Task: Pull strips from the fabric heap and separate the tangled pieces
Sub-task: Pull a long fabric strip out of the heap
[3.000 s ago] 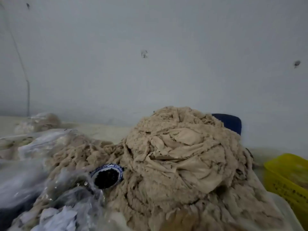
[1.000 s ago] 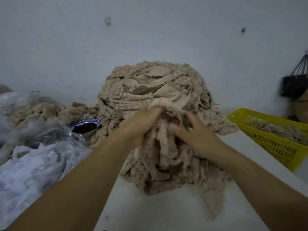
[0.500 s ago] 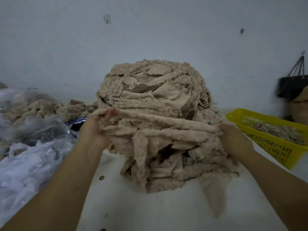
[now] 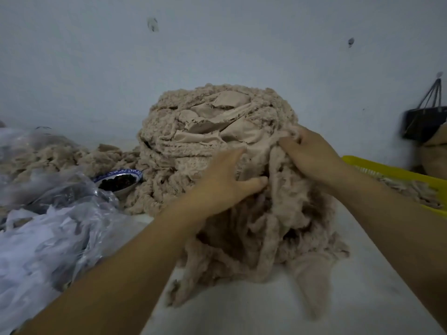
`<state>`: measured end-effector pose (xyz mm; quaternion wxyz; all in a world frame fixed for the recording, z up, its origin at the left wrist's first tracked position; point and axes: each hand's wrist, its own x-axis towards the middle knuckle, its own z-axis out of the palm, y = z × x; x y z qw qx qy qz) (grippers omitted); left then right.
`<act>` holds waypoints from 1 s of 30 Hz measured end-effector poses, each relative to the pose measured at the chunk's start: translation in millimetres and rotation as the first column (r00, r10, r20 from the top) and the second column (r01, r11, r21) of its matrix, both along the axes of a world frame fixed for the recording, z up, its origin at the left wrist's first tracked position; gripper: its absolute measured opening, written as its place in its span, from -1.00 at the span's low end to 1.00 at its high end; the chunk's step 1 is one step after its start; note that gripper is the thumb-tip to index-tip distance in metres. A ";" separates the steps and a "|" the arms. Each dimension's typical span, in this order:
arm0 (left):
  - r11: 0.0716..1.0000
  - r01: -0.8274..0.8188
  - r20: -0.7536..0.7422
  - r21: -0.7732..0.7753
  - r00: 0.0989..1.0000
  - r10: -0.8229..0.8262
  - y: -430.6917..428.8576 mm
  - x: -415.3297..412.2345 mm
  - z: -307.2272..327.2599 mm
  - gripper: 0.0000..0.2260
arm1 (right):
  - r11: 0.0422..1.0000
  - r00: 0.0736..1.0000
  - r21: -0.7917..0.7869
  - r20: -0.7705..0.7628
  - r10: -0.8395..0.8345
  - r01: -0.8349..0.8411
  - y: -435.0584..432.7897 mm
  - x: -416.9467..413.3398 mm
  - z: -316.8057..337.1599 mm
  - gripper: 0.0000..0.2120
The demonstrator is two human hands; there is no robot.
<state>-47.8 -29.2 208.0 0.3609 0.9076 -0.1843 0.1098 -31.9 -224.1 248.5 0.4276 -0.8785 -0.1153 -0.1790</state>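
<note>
heap is sitting mid-tabletop, with loose strips spilling down its front. left hand is pressing flat on the heap's front, fingers spread and straight, gripping nothing. right hand is digging into the upper right, its fingers curling over the tops of the strips. bowl is touching the heap's left foot; basket is lying to the right.

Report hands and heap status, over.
Left grip flat, pressing the fabric heap. Right grip curled into strips at its upper right. Bowl, plastic bags left, yellow basket right, none blocking.
</note>
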 end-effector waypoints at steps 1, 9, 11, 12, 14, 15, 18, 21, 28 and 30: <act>0.999 0.039 0.017 0.025 0.999 -0.039 -14.7 1.8 -1.3 -0.54 | 0.999 0.999 -0.019 0.036 0.033 -0.032 3.9 -2.4 0.6 -0.91; 0.948 -0.314 0.078 -0.051 0.945 0.318 33.4 28.6 3.9 -0.83 | 0.871 0.973 -0.437 0.158 -0.170 0.223 -57.8 8.6 -47.7 -0.78; 0.849 -0.423 -0.024 -0.316 0.898 0.439 51.8 32.6 12.4 -0.77 | 0.890 0.960 -0.362 0.059 -0.273 0.275 -74.1 16.0 -58.6 -0.80; 0.764 -0.474 -0.118 -0.437 0.873 0.474 62.2 34.3 17.1 -0.74 | 0.907 0.951 -0.296 0.018 -0.307 0.299 -81.2 18.3 -62.5 -0.83; 0.617 -0.541 -0.280 -0.572 0.835 0.474 83.5 35.4 25.2 -0.68 | 0.922 0.931 -0.160 -0.038 -0.362 0.352 -95.5 18.7 -69.2 -0.86; 0.533 -0.561 -0.339 -0.633 0.820 0.461 95.5 37.6 27.7 -0.68 | 0.928 0.926 -0.074 -0.069 -0.370 0.365 -101.5 19.2 -70.5 -0.81; 0.429 -0.628 -0.464 -0.649 0.774 0.431 112.4 39.5 23.5 -0.67 | 0.878 0.939 0.358 -0.247 -0.240 0.319 -99.5 17.5 -62.1 -0.77; 0.754 -0.569 -0.312 -0.329 0.819 0.482 80.6 25.8 11.0 -0.61 | 0.798 0.944 0.565 -0.330 -0.014 0.210 -71.9 13.5 -44.2 -0.82; 0.858 0.141 -0.149 -0.494 0.958 -0.244 -39.3 -13.6 -3.8 -0.57 | 0.744 0.901 0.634 -0.169 0.399 -0.210 10.3 -14.8 -9.1 -0.77; 0.801 0.085 -0.198 -0.593 0.948 -0.247 -45.8 -10.2 -15.6 -0.76 | 0.711 0.918 0.671 -0.116 0.379 -0.209 10.3 -17.0 -8.6 -0.77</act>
